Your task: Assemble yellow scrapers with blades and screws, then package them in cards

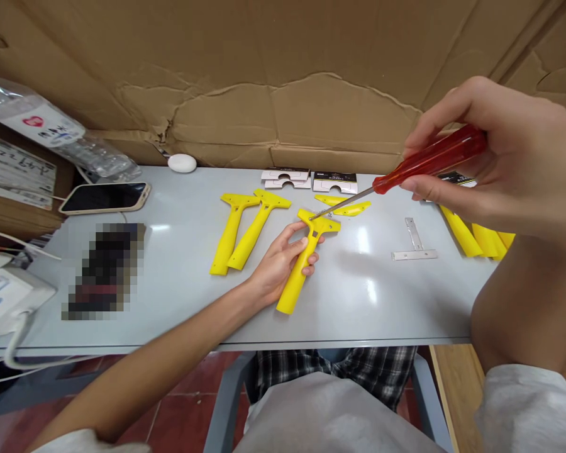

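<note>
My left hand [283,261] is closed around a yellow plastic scraper [296,283], its wide head pointing away from me. In my right hand [500,157] is a screwdriver [431,158] with a clear red handle. Its thin shaft slants down to the left, and the tip meets a screw at the left side of the scraper head. Just beyond that head lie two curved yellow pieces [353,208], with tiny screws beside them, partly hidden by the shaft. Two similar yellow scrapers [226,242] [252,239] rest left of my left hand.
Two flat metal strips [414,254] form a T on the grey table [382,314]. More yellow handles [462,233] lie under my right wrist. Small boxes [334,182] stand by the cardboard wall [287,75]. A phone [106,197], a white oval object [182,163] and a plastic bottle [56,129] are left.
</note>
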### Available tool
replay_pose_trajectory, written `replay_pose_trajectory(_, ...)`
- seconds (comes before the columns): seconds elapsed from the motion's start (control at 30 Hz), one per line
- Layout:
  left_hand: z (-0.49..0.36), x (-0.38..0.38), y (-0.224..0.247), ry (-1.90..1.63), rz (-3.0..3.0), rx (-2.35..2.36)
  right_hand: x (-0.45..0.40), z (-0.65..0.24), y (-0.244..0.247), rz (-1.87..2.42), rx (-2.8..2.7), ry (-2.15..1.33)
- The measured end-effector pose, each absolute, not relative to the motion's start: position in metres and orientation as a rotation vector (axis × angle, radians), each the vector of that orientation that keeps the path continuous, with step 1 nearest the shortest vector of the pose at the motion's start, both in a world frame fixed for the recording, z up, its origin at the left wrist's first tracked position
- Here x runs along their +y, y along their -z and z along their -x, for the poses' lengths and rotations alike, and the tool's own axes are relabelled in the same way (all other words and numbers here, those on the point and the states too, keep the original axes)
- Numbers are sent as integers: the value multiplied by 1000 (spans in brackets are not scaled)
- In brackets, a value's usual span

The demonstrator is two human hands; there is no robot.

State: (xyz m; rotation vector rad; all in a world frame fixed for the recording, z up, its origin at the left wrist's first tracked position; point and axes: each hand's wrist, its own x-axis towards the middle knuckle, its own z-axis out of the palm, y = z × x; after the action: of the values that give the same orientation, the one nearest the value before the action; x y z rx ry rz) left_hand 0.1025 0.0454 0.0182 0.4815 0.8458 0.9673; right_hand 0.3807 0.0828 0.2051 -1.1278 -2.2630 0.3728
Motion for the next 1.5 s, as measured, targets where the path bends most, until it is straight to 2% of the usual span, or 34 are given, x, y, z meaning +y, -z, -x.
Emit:
replay_pose_trajectory(0.27,-102,46,-20,-970,-494,846,84,-377,-206,1096,-2300,-334)
replay_pose_trajectory(0.5,-103,46,-20,-970,-495,850,89,-378,-201,1090,-2310,-161)
replay_pose_trajectory(0.8,-103,47,-19,-977,-487,860,85,-381,-204,968,-2352,-293)
replay_pose_trajectory(1.13,-103,46,-19,-971,-494,851,88,-376,-199,1063,-2275,-175)
replay_pose_trajectory(1.5,-103,47,-20,-978,-484,866,85,-380,-201,1005,-2329,-252)
